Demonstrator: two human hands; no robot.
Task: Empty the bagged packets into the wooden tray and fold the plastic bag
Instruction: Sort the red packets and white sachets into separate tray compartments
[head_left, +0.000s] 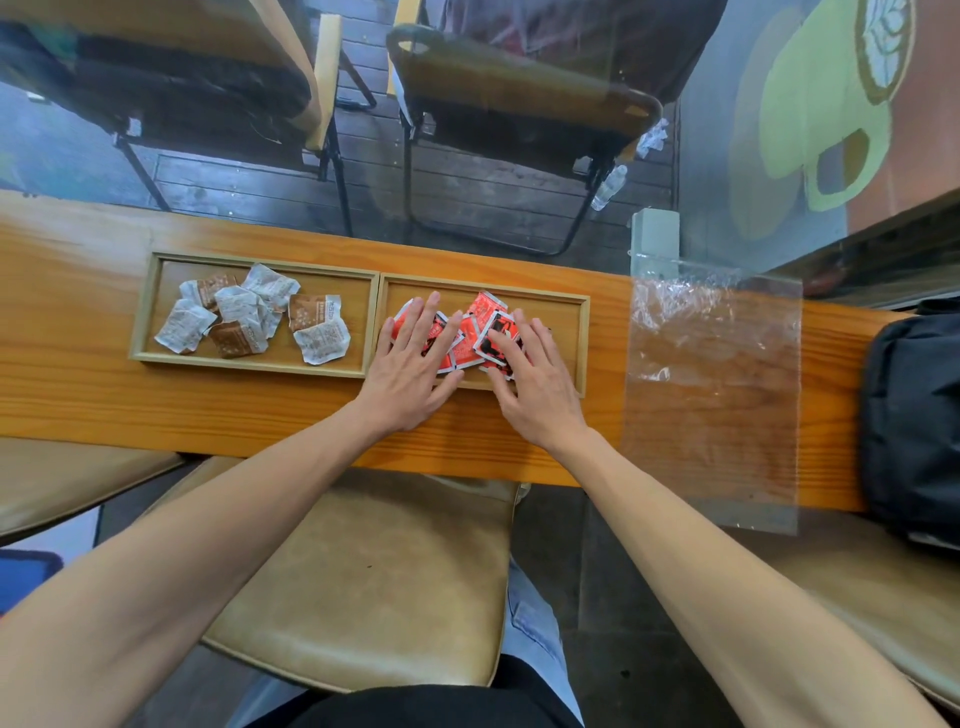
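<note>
cafe | window counter (78, 374) | condiment packet trays (143, 312) | folding chairs (519, 98) outside

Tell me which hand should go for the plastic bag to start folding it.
The right hand. It rests flat on the red packets at the tray's right end, nearest the plastic bag lying flat further right. The left hand would probably have to cross over it.

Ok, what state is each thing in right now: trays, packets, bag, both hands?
Right wooden tray: holds the red packets.
Red sauce packets: out of the bag, piled loosely under both hands.
Left wooden tray: holds brown-and-white packets, untouched.
Clear plastic bag: empty, lying flat, not yet folded.
Left hand: open, fingers flat on packets.
Right hand: open, fingers flat on packets.
</note>
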